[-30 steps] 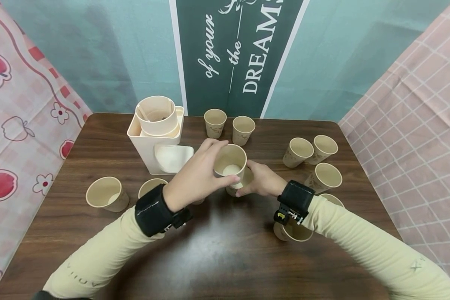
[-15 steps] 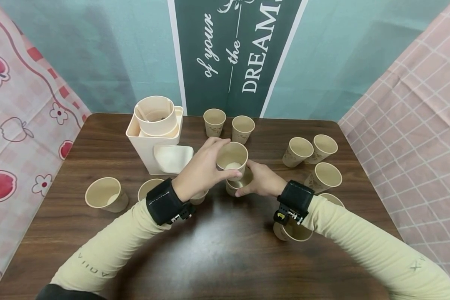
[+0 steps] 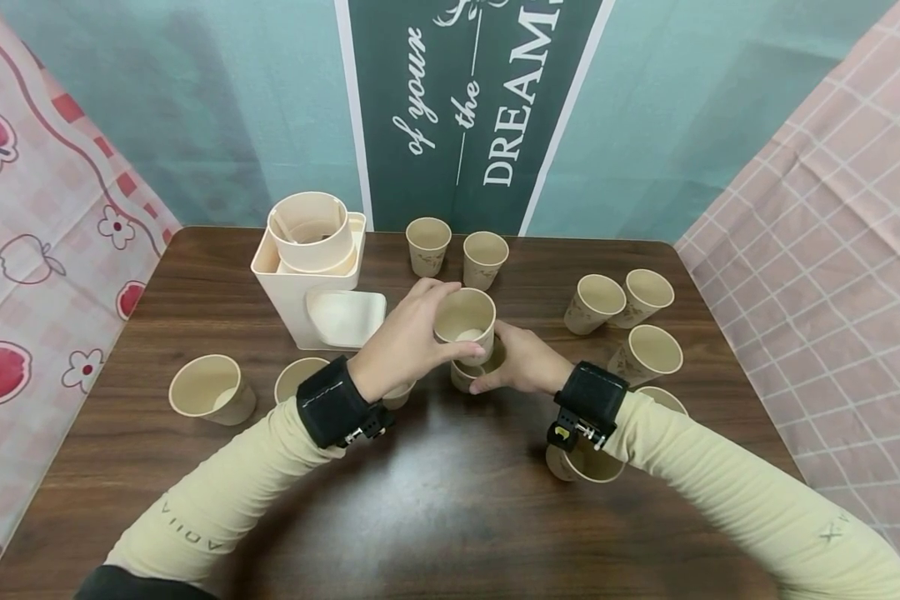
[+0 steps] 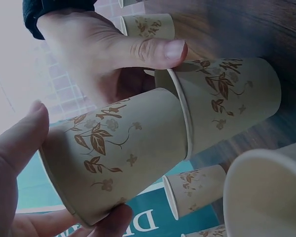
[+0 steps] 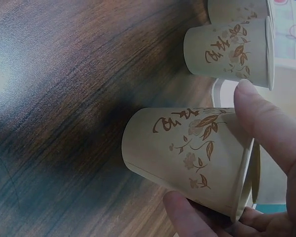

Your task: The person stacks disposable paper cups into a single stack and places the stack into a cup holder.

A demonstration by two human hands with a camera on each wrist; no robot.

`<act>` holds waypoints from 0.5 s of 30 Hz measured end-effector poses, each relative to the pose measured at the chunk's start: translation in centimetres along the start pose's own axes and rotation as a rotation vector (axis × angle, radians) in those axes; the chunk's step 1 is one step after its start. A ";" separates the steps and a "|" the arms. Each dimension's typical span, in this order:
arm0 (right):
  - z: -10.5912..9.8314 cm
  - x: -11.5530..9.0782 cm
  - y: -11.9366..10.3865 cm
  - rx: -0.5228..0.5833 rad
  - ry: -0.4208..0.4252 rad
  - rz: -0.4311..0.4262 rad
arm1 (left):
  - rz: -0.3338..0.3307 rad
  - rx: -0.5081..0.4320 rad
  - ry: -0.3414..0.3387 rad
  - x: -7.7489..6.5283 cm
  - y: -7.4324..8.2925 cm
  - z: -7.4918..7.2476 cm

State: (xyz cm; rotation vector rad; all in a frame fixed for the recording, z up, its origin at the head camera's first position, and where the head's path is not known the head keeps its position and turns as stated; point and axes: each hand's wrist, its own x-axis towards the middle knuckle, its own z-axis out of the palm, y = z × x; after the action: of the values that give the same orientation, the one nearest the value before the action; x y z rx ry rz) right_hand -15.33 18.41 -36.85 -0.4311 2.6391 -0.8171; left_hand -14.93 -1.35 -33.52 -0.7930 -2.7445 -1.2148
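Observation:
With thumb and fingers, my left hand (image 3: pixel 405 342) holds a beige paper cup (image 3: pixel 465 310) near its rim. The cup is tilted, its base at the mouth of a second paper cup (image 4: pixel 232 94). My right hand (image 3: pixel 527 358) grips this lower cup, thumb on one side and fingers on the other, close to the rim. Brown leaf and flower prints run round both cups. In the right wrist view the lower cup (image 5: pixel 187 153) stands on the table. How far the upper base reaches inside is hard to tell.
Two paper cups (image 3: pixel 484 258) stand behind the hands. Several more, such as one cup (image 3: pixel 648 354), stand at the right, partly under the right forearm. At the left are a lone cup (image 3: pixel 212 390), others near the left wrist, and a white container (image 3: pixel 285 292).
My left hand has moved slightly right with the upper cup, uncovering more of a cup by its wrist. The upper cup rose a little, then came slightly down. My right hand has stayed put.

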 end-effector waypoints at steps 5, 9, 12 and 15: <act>0.2 0.0 0.2 0.011 0.001 0.002 | -0.009 0.004 -0.030 -0.1 -0.1 0.3; 0.3 0.0 0.3 0.013 0.014 -0.010 | -0.017 0.014 -0.059 -0.1 -0.1 0.5; 0.3 -0.1 0.1 0.017 0.017 -0.011 | -0.029 0.023 -0.080 0.0 0.0 0.7; 0.4 -0.3 -0.1 0.027 0.023 -0.001 | -0.037 0.045 -0.099 0.0 0.1 0.9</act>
State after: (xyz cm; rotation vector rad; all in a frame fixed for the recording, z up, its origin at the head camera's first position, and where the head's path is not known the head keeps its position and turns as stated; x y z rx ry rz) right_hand -14.90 18.29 -37.05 -0.4186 2.6456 -0.8617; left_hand -14.77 -0.69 -34.10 -0.8229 -2.8669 -1.1462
